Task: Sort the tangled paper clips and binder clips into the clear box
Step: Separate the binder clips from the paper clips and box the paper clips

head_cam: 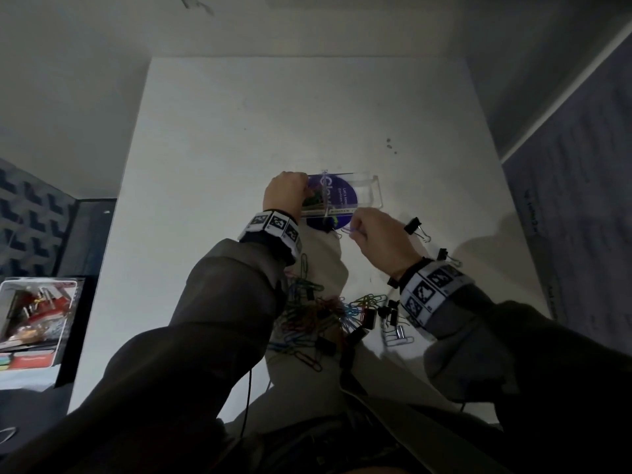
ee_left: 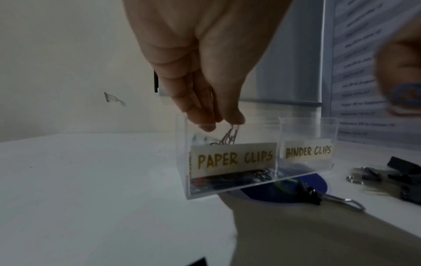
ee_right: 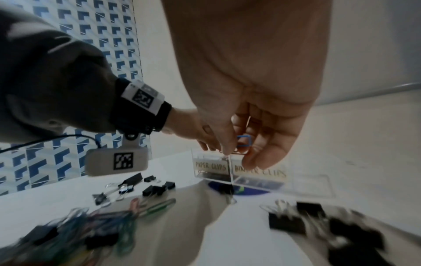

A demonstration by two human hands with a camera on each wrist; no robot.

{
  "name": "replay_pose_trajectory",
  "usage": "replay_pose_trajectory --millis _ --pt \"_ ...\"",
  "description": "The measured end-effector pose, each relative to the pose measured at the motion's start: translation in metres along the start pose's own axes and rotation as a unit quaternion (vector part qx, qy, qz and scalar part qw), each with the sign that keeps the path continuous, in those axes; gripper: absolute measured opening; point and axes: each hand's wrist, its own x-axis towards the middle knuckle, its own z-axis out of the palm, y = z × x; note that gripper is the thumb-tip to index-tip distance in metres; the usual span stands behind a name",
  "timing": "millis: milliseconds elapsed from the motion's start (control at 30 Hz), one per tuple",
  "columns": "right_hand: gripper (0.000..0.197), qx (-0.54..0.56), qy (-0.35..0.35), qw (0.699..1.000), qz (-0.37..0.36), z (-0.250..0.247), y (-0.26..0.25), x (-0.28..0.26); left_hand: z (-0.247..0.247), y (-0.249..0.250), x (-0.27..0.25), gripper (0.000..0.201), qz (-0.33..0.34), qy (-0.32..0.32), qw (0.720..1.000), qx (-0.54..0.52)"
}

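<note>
Left wrist view: my left hand [ee_left: 205,59] hangs over the clear box [ee_left: 257,158], its fingers [ee_left: 230,115] pinched together on a silver paper clip [ee_left: 230,136] that dangles into the compartment labelled PAPER CLIPS, where other coloured clips already lie on the bottom. The neighbouring compartment reads BINDER CLIPS. The box stands on the white tabletop [head_cam: 239,131], partly over a round blue sticker [head_cam: 337,196]. My right hand [head_cam: 379,234] is just in front of the box, fingers [ee_right: 264,154] curled and nipping a blue paper clip [ee_right: 243,141]. Nearer to me lies the tangled heap of coloured paper clips [head_cam: 307,313] mixed with black binder clips [head_cam: 366,318]. More binder clips [head_cam: 415,227] sit apart to the right of my right hand.
</note>
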Motion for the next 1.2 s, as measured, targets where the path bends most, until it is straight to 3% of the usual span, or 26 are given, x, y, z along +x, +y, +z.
replay_pose_trajectory --millis 167,233,433,533,667,867,933,1067,1200 --pt "0.002 0.043 0.012 0.998 -0.052 -0.002 -0.032 0.049 0.003 -0.024 -0.026 0.022 0.058 0.122 0.989 -0.054" --pt "0.006 0.062 0.010 0.996 -0.060 0.002 -0.044 0.068 0.005 -0.035 -0.046 0.026 0.067 0.137 0.987 -0.056" --pt "0.020 0.064 0.020 0.997 -0.046 0.015 -0.051 0.079 0.032 -0.060 -0.104 0.020 0.081 0.073 0.994 -0.022" --pt "0.021 0.099 0.027 0.994 -0.045 0.021 -0.033 0.049 0.046 -0.056 -0.124 0.015 0.089 0.001 0.996 -0.019" --pt "0.020 0.089 -0.042 0.995 -0.001 0.027 0.013 -0.010 0.063 -0.046 -0.140 0.015 0.126 -0.026 0.992 -0.015" --pt "0.008 0.077 -0.070 0.993 0.047 0.031 0.066 -0.088 0.082 -0.019 -0.156 0.040 0.198 -0.080 0.977 0.019" --pt "0.023 0.065 -0.057 0.996 0.015 0.036 0.067 -0.106 0.085 -0.006 -0.158 0.043 0.224 -0.109 0.968 0.033" --pt "0.045 -0.019 -0.074 0.996 -0.035 0.049 0.058 -0.118 0.093 0.012 -0.166 0.077 0.253 -0.110 0.959 0.061" --pt "0.038 -0.061 -0.069 0.995 -0.043 0.055 0.056 -0.118 0.102 0.014 -0.173 0.068 0.249 -0.101 0.961 0.072"
